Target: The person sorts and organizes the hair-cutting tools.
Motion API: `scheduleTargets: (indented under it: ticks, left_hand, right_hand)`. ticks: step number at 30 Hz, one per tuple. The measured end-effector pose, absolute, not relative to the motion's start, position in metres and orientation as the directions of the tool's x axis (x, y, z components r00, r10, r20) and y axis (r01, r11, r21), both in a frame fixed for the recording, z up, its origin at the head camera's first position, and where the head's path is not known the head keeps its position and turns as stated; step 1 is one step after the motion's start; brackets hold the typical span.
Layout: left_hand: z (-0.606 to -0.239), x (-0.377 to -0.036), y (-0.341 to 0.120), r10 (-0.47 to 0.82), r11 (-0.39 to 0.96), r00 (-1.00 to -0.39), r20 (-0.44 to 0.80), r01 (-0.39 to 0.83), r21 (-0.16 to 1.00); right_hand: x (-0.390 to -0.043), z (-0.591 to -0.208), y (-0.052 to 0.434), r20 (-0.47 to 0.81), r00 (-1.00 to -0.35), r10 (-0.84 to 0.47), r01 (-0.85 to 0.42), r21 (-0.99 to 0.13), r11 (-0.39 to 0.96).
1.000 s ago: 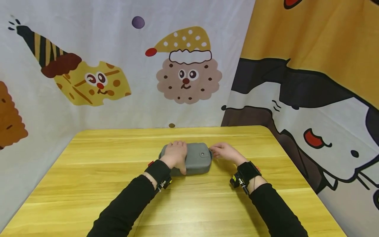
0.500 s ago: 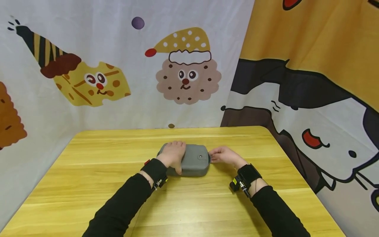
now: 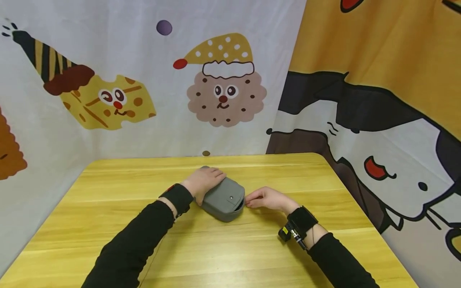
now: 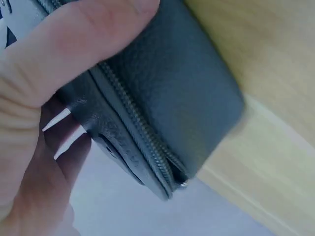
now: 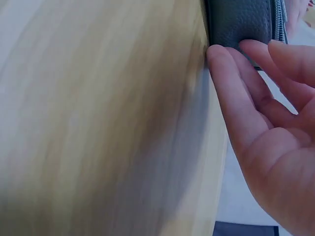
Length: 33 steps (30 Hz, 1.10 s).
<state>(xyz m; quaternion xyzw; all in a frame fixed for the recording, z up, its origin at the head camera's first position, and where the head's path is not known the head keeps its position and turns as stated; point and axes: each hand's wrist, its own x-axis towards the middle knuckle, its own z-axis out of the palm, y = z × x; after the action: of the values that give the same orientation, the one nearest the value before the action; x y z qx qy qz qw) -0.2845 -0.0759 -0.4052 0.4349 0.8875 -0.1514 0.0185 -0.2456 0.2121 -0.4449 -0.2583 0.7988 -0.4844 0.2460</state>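
A grey zip pouch (image 3: pixel 223 199) lies at an angle in the middle of the yellow wooden table (image 3: pixel 108 224). My left hand (image 3: pixel 203 180) grips its far left end, with the thumb (image 4: pixel 88 44) across the pouch (image 4: pixel 182 98) above the zip and the fingers behind it. That end seems slightly raised. My right hand (image 3: pixel 264 199) lies beside the pouch's near right end. Its thumb tip and loosely straight fingers (image 5: pixel 256 54) touch the grey end (image 5: pixel 236 19). They are not curled round it.
Cartoon-printed cloth hangs close behind the table (image 3: pixel 223 92) and along its right side (image 3: pixel 378 120). Black sleeves and wrist straps cover both forearms. The table's rounded far right corner (image 3: pixel 320 157) lies near the drape.
The pouch has turned, its right end swinging toward me, and it has shifted left. My left hand turned with it. My right hand followed, coming nearer and leftward.
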Motion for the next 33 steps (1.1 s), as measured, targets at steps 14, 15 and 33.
scheduleTargets:
  ticks: [14,15,33]
  left_hand:
    - [-0.403,-0.301,-0.084,0.778,0.458,-0.587,-0.225,0.774,-0.437]
    - [-0.403,-0.302,-0.085,0.778,0.457,-0.585,-0.227,0.776,-0.434]
    - [-0.407,-0.307,-0.09,0.8,0.472,-0.568,-0.191,0.793,-0.385]
  right_hand:
    - [-0.238,-0.445,0.191,-0.175,-0.654,-0.736,-0.217,-0.889,0.404]
    - [-0.238,-0.445,0.19,-0.178,-0.658,-0.731,-0.214,-0.887,0.41]
    - [-0.27,-0.426,0.188,-0.022,-0.882,-0.471,-0.313,-0.72,0.619]
